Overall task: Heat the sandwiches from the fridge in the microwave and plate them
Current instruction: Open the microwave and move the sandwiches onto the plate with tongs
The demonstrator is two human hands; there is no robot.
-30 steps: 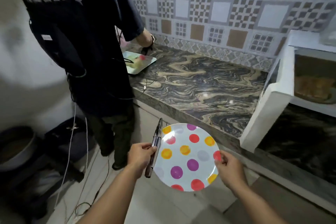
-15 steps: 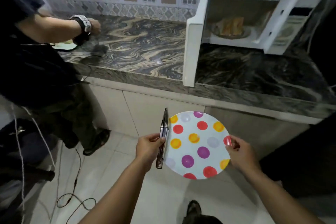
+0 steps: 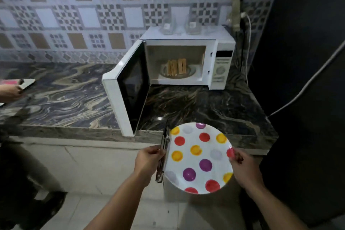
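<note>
A white microwave (image 3: 220, 61) stands on the marble counter (image 3: 196, 102) with its door (image 3: 128, 89) swung open to the left. Inside, sandwiches (image 3: 176, 67) stand on a glass dish. I hold a white plate with coloured dots (image 3: 198, 157) in front of the counter's edge, just below the microwave. My left hand (image 3: 147, 162) grips metal tongs (image 3: 162, 155) against the plate's left rim. My right hand (image 3: 242, 166) grips the plate's right rim.
Two clear glass containers (image 3: 179, 24) sit on top of the microwave. Cables (image 3: 246, 30) hang at its right by a dark wall. Another person's hand (image 3: 11, 89) is at the far left of the counter, their leg and shoe below.
My view has turned right and closer to the microwave, now straight ahead. The plate and tongs stay in my hands and now reach the counter's edge. The other person has slipped to the left border.
</note>
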